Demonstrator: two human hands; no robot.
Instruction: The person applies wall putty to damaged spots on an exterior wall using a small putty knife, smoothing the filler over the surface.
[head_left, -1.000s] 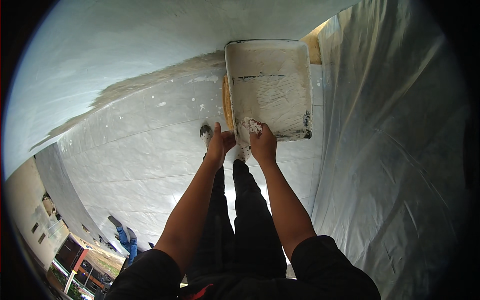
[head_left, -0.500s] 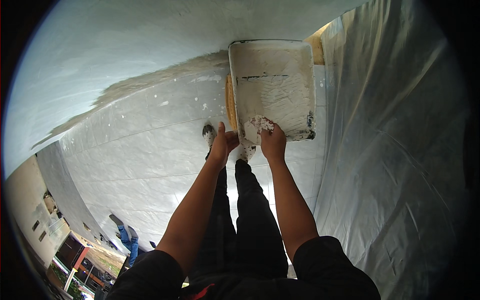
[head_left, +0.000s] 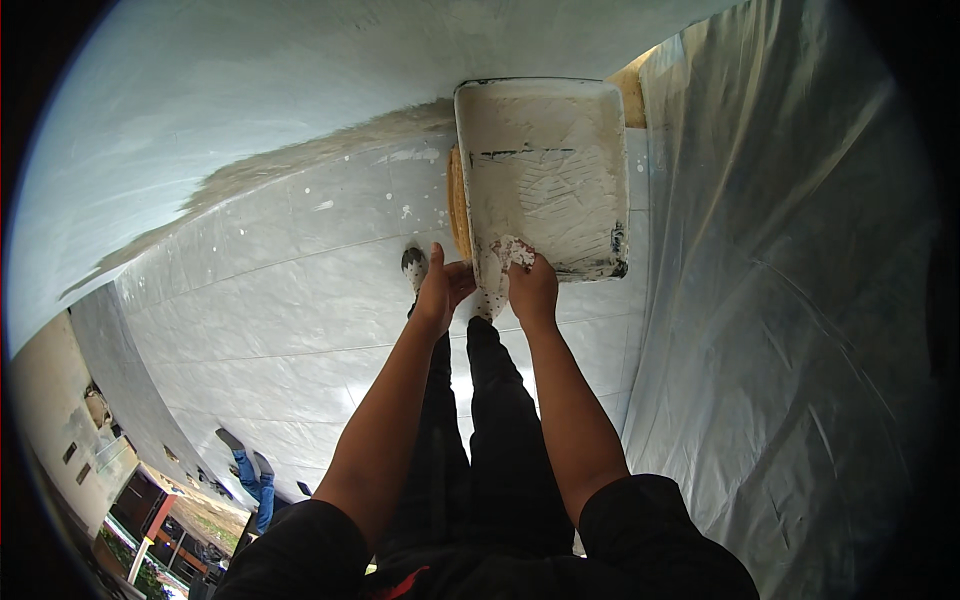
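A large white paint tray (head_left: 585, 110), its inside coated with whitish paint and dark scuffs at the near right corner, lies in front of me. My right hand (head_left: 533, 290) is closed at its near edge around a ragged, paint-crusted whitish piece (head_left: 515, 250); whether that is a scraper or a rag I cannot tell. The piece is over the near left corner of the tray. Beside that corner my left hand (head_left: 440, 292) is held open, thumb up and fingers stretched toward the tray wall. Their tips seem to touch its outer side.
An orange-yellow curved edge (head_left: 459, 205) shows at the tray's left. Grey sheeting (head_left: 270, 260) spotted with white covers the floor along a pale wall (head_left: 300, 80). Clear plastic (head_left: 770, 300) hangs at right. Another person's blue-clad legs (head_left: 258, 490) appear at lower left.
My right hand and the crusted piece have shifted left and slightly toward me, closer to the tray's near left corner. My left hand has stayed at the tray's side.
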